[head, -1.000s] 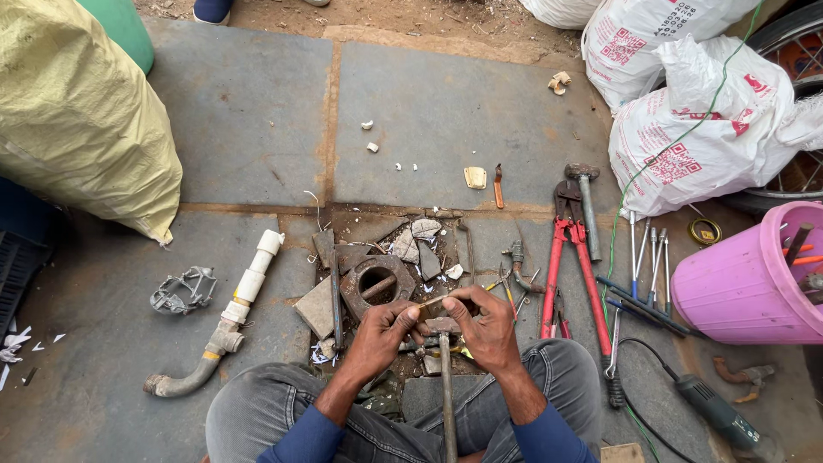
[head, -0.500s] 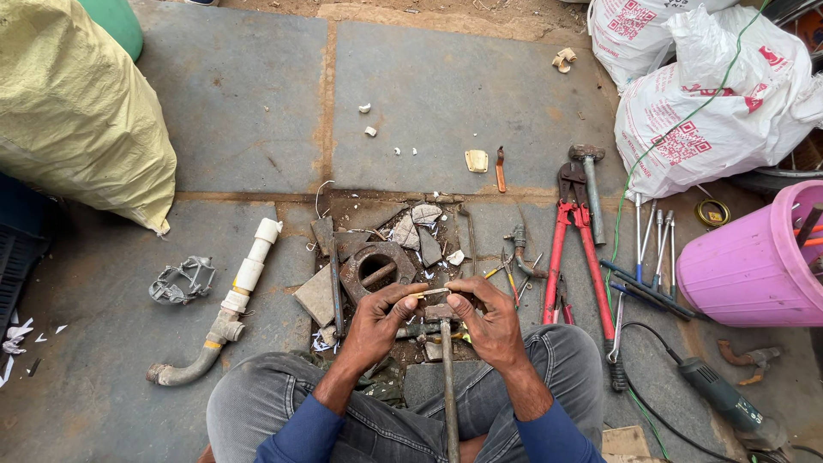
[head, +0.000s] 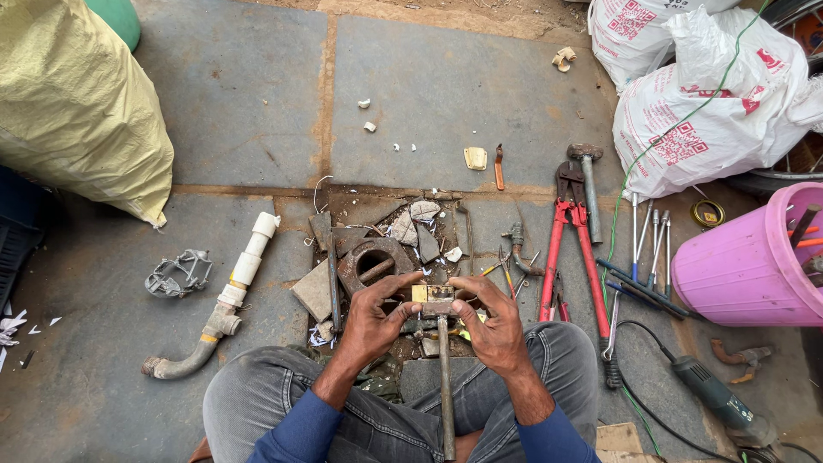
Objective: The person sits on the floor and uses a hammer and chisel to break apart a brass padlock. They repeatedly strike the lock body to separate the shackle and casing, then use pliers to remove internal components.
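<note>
Left hand (head: 373,321) and right hand (head: 493,330) both gripping a small squarish brass-and-grey metal fitting (head: 433,297) above the lap, hammer (head: 444,377) with rusty shaft standing beneath it, round rusted iron casting (head: 370,261) lying just beyond on rough stone floor (head: 240,103), red-handled bolt cutters (head: 570,236) lying to the right.

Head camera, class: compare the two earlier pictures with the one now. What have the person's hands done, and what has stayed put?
Little changed. The left hand and right hand still pinch the small brass piece together over the hammer, fingers only slightly readjusted; nothing was let go. The view drifted a little. The red bolt cutters, white pipe and pink bucket lie as before.
</note>
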